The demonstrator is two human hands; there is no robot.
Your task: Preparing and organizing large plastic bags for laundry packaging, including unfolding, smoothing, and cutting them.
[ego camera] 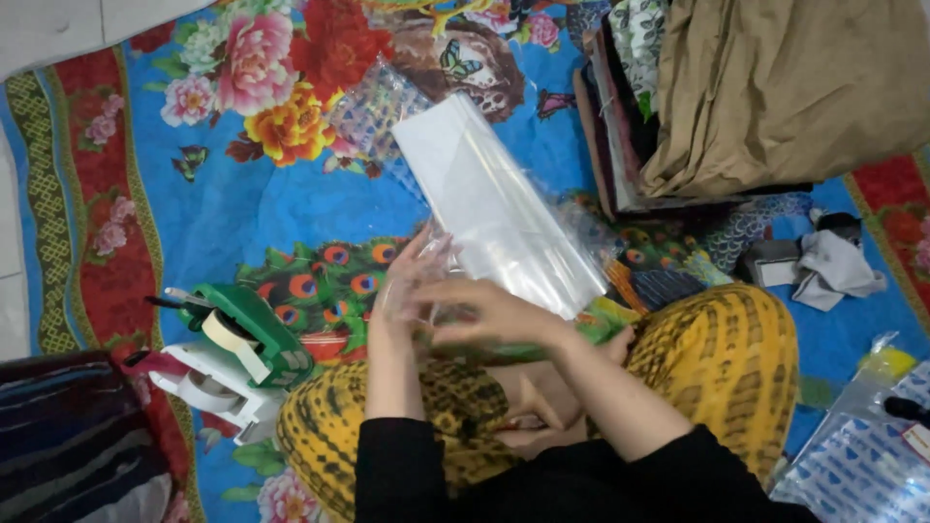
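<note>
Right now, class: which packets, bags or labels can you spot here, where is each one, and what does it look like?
Stack of clear plastic bags: centre of the mat, long, shiny, whitish.
Clear bag: between both hands, crumpled, see-through.
Patterned packet: behind the stack, see-through with small coloured marks.
Blue-patterned packets: bottom right, one with a small white label.

A home floor serves as a packing spot: a bright floral and peacock-patterned mat (223,213) covers the floor, with a green tape dispenser (254,334), a stack of clear plastic bags (494,199) and folded fabric (775,87) lying around.
</note>
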